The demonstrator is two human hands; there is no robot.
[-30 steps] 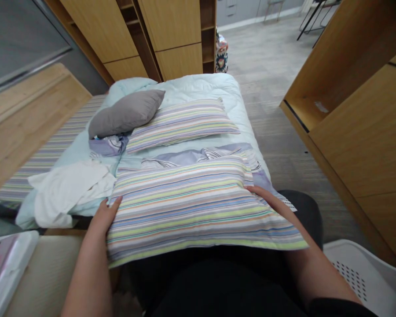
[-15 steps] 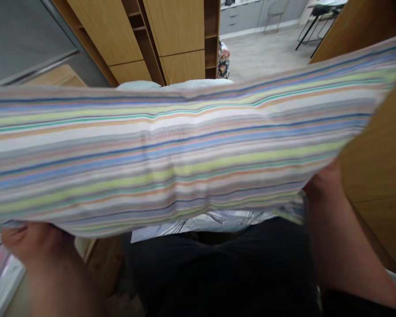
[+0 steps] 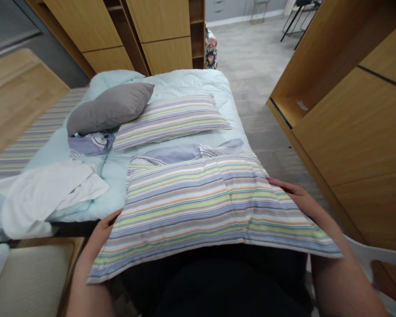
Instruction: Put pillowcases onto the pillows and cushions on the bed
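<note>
A striped pillow (image 3: 204,207) lies across my lap and the near edge of the bed (image 3: 185,83). My left hand (image 3: 102,229) grips its left side, thumb on top and fingers tucked beneath. My right hand (image 3: 293,193) holds its right side, fingers curled over the edge. Under the pillow's far edge lies a lilac patterned pillowcase (image 3: 181,154). Farther back rest a second striped pillow (image 3: 171,119) and a grey pillow (image 3: 108,108).
A crumpled white cloth (image 3: 42,193) lies on the bed's left. A wooden wardrobe (image 3: 356,123) stands close on the right, more wooden cabinets (image 3: 158,26) behind the bed. A white basket rim (image 3: 379,255) shows at lower right, a beige seat (image 3: 33,277) at lower left.
Half a second ago both hands held the striped pillow up in front of the camera. Now it is back down flat on the bed edge and my lap.
</note>
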